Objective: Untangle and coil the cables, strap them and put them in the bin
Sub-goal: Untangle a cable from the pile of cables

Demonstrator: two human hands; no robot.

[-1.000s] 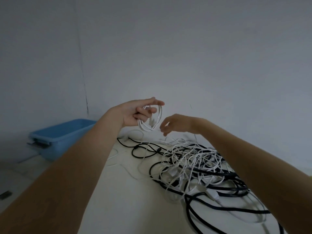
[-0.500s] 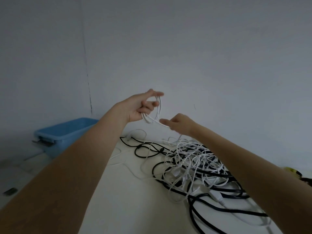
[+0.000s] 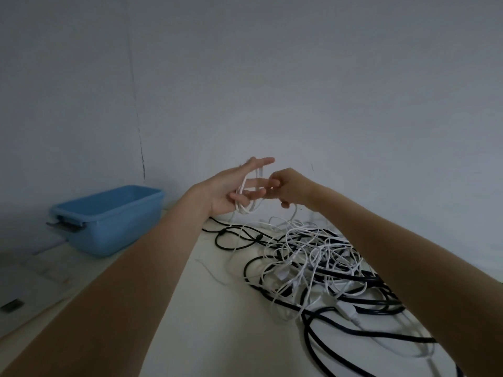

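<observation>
My left hand (image 3: 231, 190) is raised over the table with its fingers spread and straight. A small white cable coil (image 3: 246, 209) hangs looped around those fingers. My right hand (image 3: 290, 186) is right beside the left fingertips and pinches the free end of the same white cable, which trails down to the pile. Below both hands a tangle of white and black cables (image 3: 313, 263) lies on the white table (image 3: 217, 322). The blue bin (image 3: 109, 221) stands open at the left, its inside hidden from here.
A grey wall rises just behind the table. A small dark object (image 3: 11, 306) lies on a lower surface at the far left. Thick black cables (image 3: 353, 327) run toward the table's near right edge.
My left fingers have uncurled and spread inside the coil. My right hand has come up and in against the left fingertips with the cable end.
</observation>
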